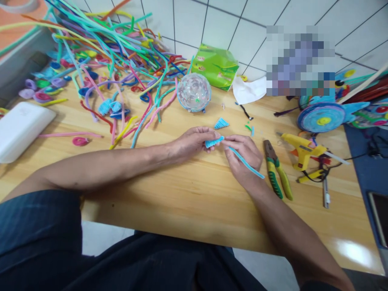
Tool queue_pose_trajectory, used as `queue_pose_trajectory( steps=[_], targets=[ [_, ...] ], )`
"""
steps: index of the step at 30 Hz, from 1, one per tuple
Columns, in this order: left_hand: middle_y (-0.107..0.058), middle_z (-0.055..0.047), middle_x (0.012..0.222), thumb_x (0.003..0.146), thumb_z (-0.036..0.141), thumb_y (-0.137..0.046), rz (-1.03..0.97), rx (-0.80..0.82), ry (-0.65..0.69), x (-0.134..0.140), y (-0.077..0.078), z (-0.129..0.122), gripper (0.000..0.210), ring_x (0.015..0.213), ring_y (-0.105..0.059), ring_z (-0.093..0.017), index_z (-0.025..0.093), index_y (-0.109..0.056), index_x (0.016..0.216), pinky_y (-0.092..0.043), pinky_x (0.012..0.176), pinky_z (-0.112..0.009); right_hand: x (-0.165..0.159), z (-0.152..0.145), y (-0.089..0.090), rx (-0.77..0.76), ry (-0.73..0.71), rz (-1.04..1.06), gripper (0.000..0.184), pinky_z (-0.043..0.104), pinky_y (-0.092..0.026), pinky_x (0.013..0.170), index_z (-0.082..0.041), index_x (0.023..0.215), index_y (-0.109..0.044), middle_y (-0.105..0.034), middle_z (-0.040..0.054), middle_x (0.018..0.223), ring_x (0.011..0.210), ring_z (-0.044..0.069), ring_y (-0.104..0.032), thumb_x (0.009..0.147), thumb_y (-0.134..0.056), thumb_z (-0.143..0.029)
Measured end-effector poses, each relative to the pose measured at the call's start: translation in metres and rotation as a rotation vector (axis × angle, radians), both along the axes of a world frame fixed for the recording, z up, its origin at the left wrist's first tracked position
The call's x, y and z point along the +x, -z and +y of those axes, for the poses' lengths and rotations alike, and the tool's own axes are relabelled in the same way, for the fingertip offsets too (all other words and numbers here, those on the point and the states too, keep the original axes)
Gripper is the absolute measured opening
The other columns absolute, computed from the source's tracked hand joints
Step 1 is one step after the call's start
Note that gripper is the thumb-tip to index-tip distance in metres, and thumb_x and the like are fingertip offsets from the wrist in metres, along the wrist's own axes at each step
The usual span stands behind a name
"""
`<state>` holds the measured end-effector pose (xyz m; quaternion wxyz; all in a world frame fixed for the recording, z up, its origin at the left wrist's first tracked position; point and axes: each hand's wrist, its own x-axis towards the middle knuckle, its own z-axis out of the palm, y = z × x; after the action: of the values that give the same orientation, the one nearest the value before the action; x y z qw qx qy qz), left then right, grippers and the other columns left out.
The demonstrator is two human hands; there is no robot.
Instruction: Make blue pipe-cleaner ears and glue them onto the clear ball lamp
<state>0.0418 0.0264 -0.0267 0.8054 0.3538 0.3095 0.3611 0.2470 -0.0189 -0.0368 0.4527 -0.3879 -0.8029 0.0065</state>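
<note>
Between its thumb and fingers, my left hand (198, 141) pinches a small light-blue piece of zigzag-folded pipe cleaner (214, 142). My right hand (245, 155) is closed on the loose light-blue pipe cleaner (247, 162), whose free end trails down toward the right wrist. The two hands almost meet at the folded piece's right tip. Just beyond them lies a separate light-blue folded triangle (221, 123) on the wooden table (169, 190). A clear, round plastic ball (194, 92) stands farther back.
Loose pipe cleaners (121, 52) pile up at the back left. A white box-like device (26, 129) is at the left edge. To the right lie pliers (277, 171), a yellow glue gun (303, 149) and a utility knife (325, 193). A green packet (216, 66) leans by the tiled wall.
</note>
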Motion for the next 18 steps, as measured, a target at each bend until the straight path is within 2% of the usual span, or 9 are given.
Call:
queue_pose_trajectory(
  steps=[5, 9, 14, 18],
  targets=[
    [-0.074, -0.002, 0.077, 0.083, 0.022, -0.084, -0.017, -0.013, 0.009, 0.002, 0.002, -0.002, 0.013, 0.063, -0.063, -0.009, 0.013, -0.075, 0.086, -0.049, 0.062, -0.023, -0.004, 0.001, -0.002, 0.021, -0.003, 0.041, 0.018, 0.041, -0.066, 0.091, -0.026, 0.107, -0.077, -0.084, 0.006, 0.109, 0.101, 0.023, -0.081, 0.097, -0.076, -0.011],
    [-0.073, -0.001, 0.076, 0.078, 0.025, -0.088, -0.029, 0.017, 0.032, 0.003, 0.006, -0.007, 0.024, 0.064, -0.063, -0.011, 0.016, -0.069, 0.091, -0.049, 0.063, -0.025, -0.004, -0.001, -0.004, 0.014, -0.037, 0.072, 0.02, 0.038, -0.066, 0.085, -0.027, 0.103, -0.075, -0.085, 0.0024, 0.099, 0.093, 0.021, -0.081, 0.096, -0.075, -0.009],
    [-0.072, -0.002, 0.084, 0.089, 0.051, -0.08, 0.112, 0.288, 0.08, 0.0, 0.004, -0.012, 0.037, 0.071, -0.063, -0.013, 0.016, -0.066, 0.089, -0.052, 0.071, -0.029, -0.003, -0.004, -0.002, -0.151, 0.071, 0.129, 0.009, 0.037, -0.064, 0.077, -0.027, 0.098, -0.074, -0.082, 0.0014, 0.093, 0.083, 0.021, -0.079, 0.096, -0.072, -0.018],
    [-0.071, -0.001, 0.088, 0.089, 0.048, -0.079, 0.333, 0.545, 0.058, -0.005, 0.003, -0.014, 0.034, 0.08, -0.062, -0.014, 0.016, -0.07, 0.098, -0.049, 0.075, -0.027, -0.005, -0.003, -0.004, -0.278, 0.098, 0.164, 0.006, 0.034, -0.061, 0.073, -0.025, 0.093, -0.073, -0.078, -0.0001, 0.084, 0.076, 0.019, -0.075, 0.095, -0.071, -0.021]
  ],
)
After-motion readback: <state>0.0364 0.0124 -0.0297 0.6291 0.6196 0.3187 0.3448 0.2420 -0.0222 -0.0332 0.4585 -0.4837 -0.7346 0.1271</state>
